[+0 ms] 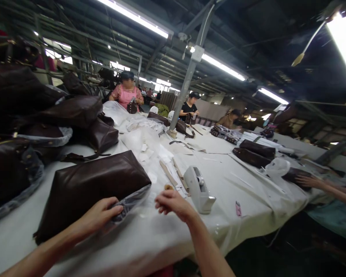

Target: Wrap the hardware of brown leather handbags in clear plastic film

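A dark brown leather bag (95, 188) lies flat on the white table (242, 192) in front of me, partly inside a clear plastic sleeve (132, 202). My left hand (99, 215) pinches the sleeve's open edge at the bag's near right corner. My right hand (173, 204) hovers just right of the bag with its fingers curled together; what they hold, if anything, is too small to name. A white tape dispenser (198, 188) stands right behind that hand.
More brown bags (23, 127) are stacked at the left. Paper and card strips (173, 169) litter the middle. Other workers sit at the far end; a co-worker's arm (325, 188) reaches in at the right. A pink item (238, 208) lies near the edge.
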Tool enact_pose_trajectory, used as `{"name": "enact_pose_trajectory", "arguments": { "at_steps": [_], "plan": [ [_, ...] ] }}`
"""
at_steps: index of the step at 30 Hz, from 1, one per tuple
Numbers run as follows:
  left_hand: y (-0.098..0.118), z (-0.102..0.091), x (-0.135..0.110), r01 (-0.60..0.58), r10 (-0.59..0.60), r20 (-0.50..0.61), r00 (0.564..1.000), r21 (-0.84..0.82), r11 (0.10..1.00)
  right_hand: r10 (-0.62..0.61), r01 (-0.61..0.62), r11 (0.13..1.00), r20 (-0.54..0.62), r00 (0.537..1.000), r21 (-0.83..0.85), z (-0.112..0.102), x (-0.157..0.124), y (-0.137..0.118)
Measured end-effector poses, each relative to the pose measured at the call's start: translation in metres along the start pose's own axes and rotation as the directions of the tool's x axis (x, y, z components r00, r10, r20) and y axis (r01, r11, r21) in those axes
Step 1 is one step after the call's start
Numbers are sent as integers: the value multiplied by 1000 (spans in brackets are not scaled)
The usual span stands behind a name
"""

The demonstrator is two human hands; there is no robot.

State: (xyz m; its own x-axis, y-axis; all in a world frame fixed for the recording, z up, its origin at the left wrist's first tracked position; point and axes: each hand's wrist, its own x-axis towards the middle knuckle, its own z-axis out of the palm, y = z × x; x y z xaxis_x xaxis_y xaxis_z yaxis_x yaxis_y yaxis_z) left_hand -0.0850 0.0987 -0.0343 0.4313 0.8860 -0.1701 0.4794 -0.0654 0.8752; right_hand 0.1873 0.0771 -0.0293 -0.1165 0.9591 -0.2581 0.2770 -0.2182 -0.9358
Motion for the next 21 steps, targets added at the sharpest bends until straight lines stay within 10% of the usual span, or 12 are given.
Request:
{"name": "enact_pose_trajectory", "arguments": {
  "at_steps": [2,5,13,21],
  "plan": [
    [0,-2,-2,9,-9,9,1000,-8,1000,-91,16,974,-329,940,-226,-43,25,-5],
    [-2,-3,-2,-2,2,0,1000,3,1000,-115,-80,918,-454,883,-389,-82,73,-8],
    [-17,1,3,2,-2,-4,1000,12,1000,-7,-336,762,-525,851,-554,-96,142,21],
    [-23,2,7,3,-2,19,1000,-17,1000,55,-288,847,-466,883,-446,-125,147,32]
  ]
}}
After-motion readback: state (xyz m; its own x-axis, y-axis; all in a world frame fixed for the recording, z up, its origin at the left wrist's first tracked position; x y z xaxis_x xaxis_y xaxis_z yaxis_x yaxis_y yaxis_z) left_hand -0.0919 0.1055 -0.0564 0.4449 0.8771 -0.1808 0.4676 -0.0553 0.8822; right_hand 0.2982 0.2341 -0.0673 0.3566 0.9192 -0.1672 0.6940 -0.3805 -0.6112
